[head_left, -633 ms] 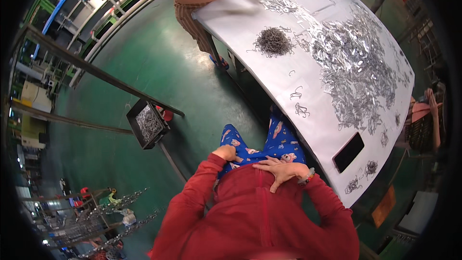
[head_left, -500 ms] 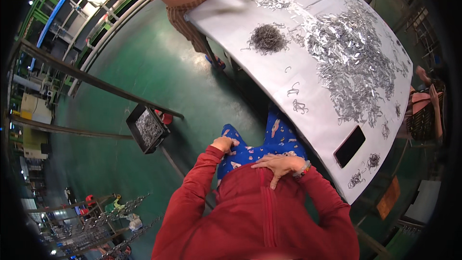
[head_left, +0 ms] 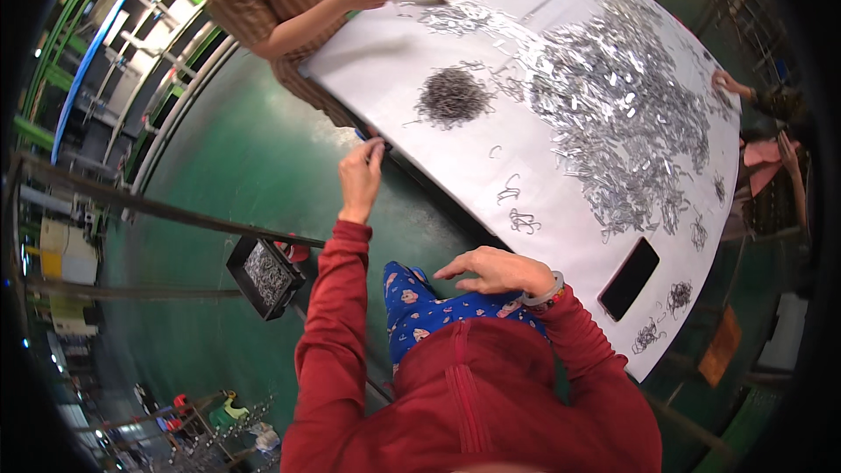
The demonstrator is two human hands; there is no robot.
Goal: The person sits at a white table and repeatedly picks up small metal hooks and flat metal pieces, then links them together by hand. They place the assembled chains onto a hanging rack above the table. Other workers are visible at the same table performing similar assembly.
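My left hand (head_left: 360, 180) is raised beside the near left edge of the white-topped table (head_left: 438, 158). Its thumb and fingertips are pinched together; whatever they hold, if anything, is too small to make out. Over my lap, close to the table edge, my right hand (head_left: 492, 271) hovers with its fingers stretched out and nothing in it. On the tabletop nearest to it are loose bent wire hooks (head_left: 524, 222). Farther back sits a dark heap of hooks (head_left: 454, 97), next to a broad spread of shiny flat metal pieces (head_left: 604, 105).
A dark phone (head_left: 629, 278) lies near the table's right corner, beside small wire clumps (head_left: 679, 297). To the left a black bin (head_left: 289, 294) of metal pieces stands by a metal rail (head_left: 175, 210). A co-worker in stripes (head_left: 254, 13) reaches over the far left; another hand (head_left: 729, 83) works at right.
My left hand has risen from my lap, out toward the table edge. My right hand has lifted off my belly. The striped co-worker's hands have moved apart over the table.
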